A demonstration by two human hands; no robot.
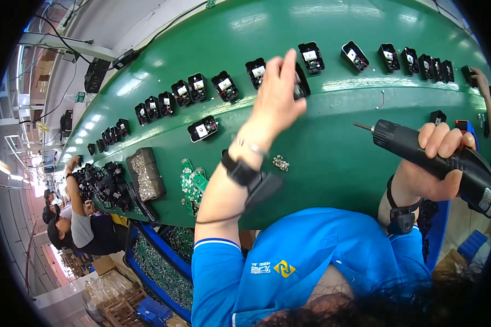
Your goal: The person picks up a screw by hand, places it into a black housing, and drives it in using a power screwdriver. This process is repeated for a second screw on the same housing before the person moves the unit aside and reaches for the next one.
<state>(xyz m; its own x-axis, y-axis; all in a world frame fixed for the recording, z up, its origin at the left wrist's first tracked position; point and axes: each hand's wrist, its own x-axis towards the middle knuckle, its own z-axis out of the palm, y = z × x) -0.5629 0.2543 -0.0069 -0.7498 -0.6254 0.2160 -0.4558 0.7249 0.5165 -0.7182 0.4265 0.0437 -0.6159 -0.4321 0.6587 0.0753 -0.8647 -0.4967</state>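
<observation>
My left hand reaches to the far side of the green bench, fingers and thumb around a small black plastic housing, partly hidden behind the hand. On either side of it, open black housings with white parts inside stand in a long row; one is just to the right. My right hand grips a black electric screwdriver, its bit pointing left above the bench. Another open housing lies nearer, left of my left forearm. A small pile of metal pieces rests in front of me.
Green circuit boards and a dark bin of small metal parts lie at left, beside a heap of black parts. A blue-edged crate of boards stands below the bench edge. Co-workers' hands reach in from both ends.
</observation>
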